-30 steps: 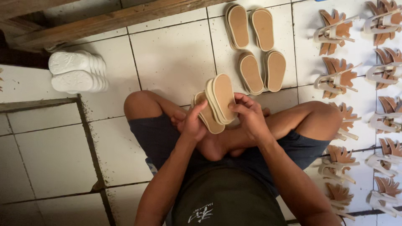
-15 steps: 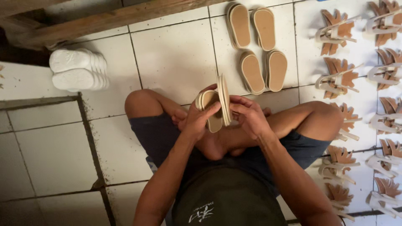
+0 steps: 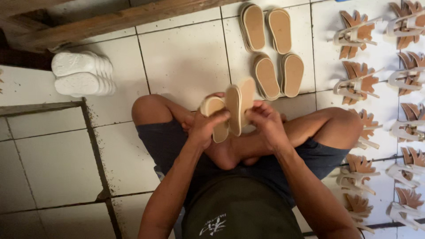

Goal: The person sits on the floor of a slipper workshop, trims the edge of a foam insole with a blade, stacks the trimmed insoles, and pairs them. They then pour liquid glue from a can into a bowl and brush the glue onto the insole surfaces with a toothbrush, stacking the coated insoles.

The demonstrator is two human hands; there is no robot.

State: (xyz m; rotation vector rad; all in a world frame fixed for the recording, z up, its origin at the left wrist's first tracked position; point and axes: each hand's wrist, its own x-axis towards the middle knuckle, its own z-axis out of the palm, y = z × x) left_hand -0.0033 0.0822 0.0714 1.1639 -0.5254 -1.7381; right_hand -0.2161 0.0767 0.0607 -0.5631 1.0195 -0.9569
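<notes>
Above the crossed legs, left hand (image 3: 204, 128) and right hand (image 3: 265, 124) pinch tan oval shoe soles (image 3: 234, 108); stacked white soles (image 3: 82, 75) rest far left on white tiled floor (image 3: 186, 57).

dk green tee w/ white print, navy shorts, bare arms.

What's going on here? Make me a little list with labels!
Place: white tiled floor, person sitting cross-legged
Left hand: grips a tan shoe sole
Right hand: holds upright tan soles
Ahead: four tan soles laid in pairs
Far left: stack of white soles
Right side: rows of brown and white strap pieces
Top: wooden beam
</notes>
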